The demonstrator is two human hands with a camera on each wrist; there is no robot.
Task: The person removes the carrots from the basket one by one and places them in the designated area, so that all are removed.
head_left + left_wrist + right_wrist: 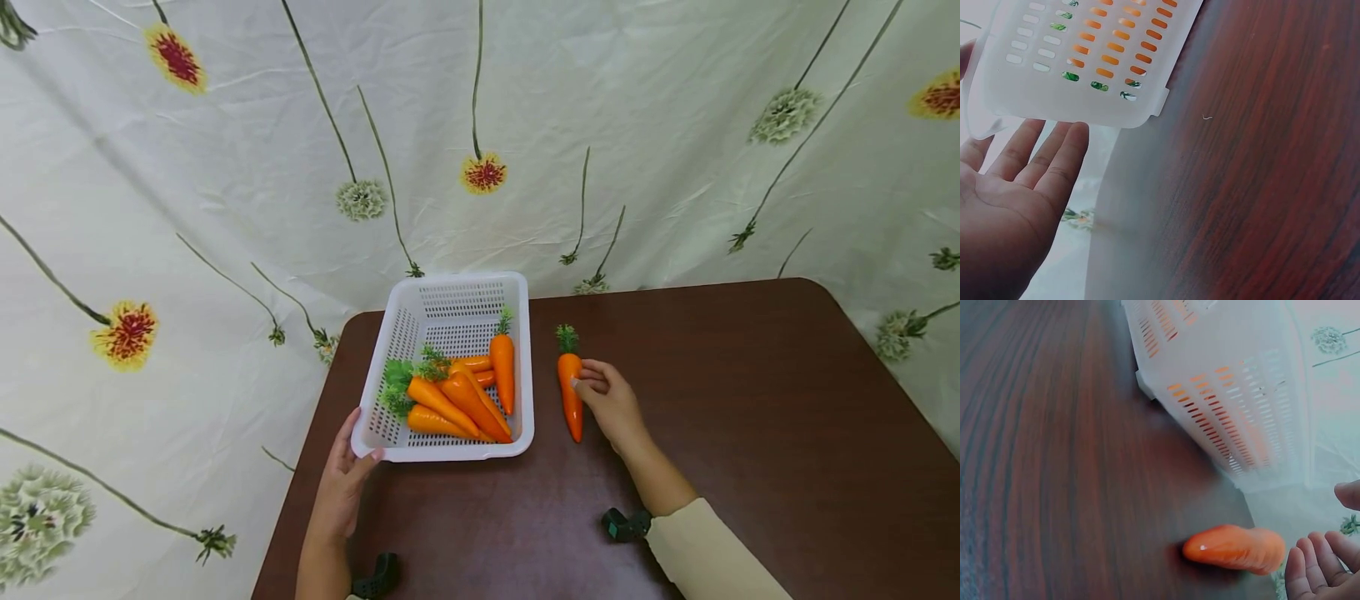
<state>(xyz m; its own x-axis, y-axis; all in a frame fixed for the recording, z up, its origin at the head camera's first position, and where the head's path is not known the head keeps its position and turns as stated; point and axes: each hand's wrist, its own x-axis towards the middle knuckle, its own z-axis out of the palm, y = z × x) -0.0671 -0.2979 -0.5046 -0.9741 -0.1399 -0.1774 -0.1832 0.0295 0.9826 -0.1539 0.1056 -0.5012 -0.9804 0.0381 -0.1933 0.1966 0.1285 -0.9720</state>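
Observation:
A white plastic basket (pixel 450 452) with slotted walls stands on the left of the table and holds several orange toy carrots (pixel 468 404) with green tops. My left hand (pixel 345 483) holds its near left corner, the thumb at the front rim and the fingers along the left side. One more carrot (pixel 570 396) lies on the table to the right of the basket, its green top pointing away from me. Beside it is my right hand (pixel 611 408), thumb tip at the carrot's edge. In the right wrist view the thumb and fingers are spread apart, with no carrot between them.
The dark brown wooden table (pixel 750 417) stretches to the right of the loose carrot. Behind and to the left of it hangs a pale cloth (pixel 660 125) printed with flowers. A black band (pixel 626 525) sits on my right wrist.

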